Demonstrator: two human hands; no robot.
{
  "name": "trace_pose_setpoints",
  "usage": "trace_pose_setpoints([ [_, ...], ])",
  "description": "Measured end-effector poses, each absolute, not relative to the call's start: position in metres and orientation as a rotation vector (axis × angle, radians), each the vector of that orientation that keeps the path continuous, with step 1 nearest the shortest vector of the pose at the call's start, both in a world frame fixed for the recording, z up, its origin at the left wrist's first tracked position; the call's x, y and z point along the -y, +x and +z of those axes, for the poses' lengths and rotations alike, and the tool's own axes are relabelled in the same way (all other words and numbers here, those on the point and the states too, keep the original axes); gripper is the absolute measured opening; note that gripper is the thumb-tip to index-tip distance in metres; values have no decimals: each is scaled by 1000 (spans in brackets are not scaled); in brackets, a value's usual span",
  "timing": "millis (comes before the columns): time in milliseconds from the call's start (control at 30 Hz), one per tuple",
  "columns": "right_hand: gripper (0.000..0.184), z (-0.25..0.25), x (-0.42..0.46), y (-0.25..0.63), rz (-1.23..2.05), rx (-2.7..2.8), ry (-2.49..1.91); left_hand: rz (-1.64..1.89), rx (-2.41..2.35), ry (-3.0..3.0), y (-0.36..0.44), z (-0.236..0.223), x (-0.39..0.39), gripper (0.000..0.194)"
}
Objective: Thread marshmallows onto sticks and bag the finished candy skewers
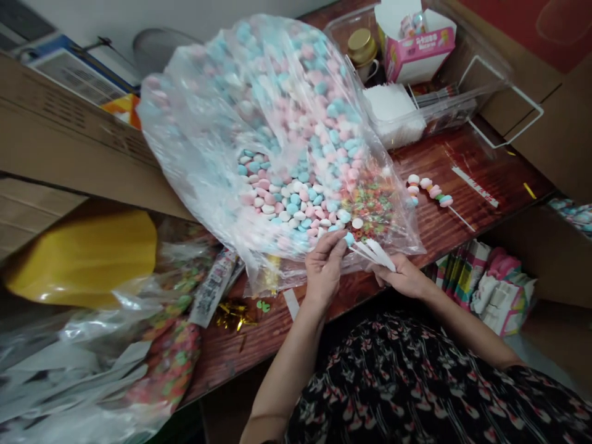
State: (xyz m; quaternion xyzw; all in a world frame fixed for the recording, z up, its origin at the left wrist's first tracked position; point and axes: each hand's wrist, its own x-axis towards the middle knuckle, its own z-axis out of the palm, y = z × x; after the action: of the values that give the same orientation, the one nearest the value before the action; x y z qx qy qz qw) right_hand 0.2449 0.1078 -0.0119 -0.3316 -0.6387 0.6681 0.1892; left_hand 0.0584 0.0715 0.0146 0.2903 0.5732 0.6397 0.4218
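My left hand (325,262) pinches a small blue candy (349,238) between thumb and fingertips. My right hand (400,275) is closed round several thin white sticks (374,254), whose ends point toward that candy. Whether a stick enters the candy is too small to tell. Just beyond both hands lies a large clear plastic bag (203,154), opened toward me, full of pink, blue and white candies (296,200). Small red, orange and green ring-shaped pieces (374,200) fill its right corner. Right of the bag, candies threaded on a stick (435,191) rest on the table.
A clear bin (444,114) at the back right holds a pink box (419,55) and a white stack. Cardboard (83,135) stands along the left, above a yellow sheet (87,259) and plastic bags (83,370). Colourful packages (485,277) sit below the wooden table's (504,166) right edge.
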Motion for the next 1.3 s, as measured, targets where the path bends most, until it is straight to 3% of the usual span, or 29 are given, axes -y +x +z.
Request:
trace_pose_setpoints([
  [400, 45, -9, -106, 233, 1723, 1885, -1038, 1788, -1497, 1187, 57, 24, -66, 23],
  [667, 44, -6, -81, 229, 1912, 1308, -985, 1805, -1749, 1614, 40, 28, -66, 17],
  [833, 33, -3, -75, 225, 1765, 1590, -966, 1715, -1782, 1980, 36, 33, -64, 26],
  [1033, 31, -3, -65, 208, 1804, 1353, -975, 1590, -1753, 2266, 30, 33, -59, 35],
  [1167, 33, 1, -62, 201, 1779, 1238, -966, 1535, -1772, 2279, 25, 28, -60, 26],
  [1300, 32, 1, -70, 204, 1694, 1327, -958, 1623, -1861, 1915, 32, 25, -64, 20],
])
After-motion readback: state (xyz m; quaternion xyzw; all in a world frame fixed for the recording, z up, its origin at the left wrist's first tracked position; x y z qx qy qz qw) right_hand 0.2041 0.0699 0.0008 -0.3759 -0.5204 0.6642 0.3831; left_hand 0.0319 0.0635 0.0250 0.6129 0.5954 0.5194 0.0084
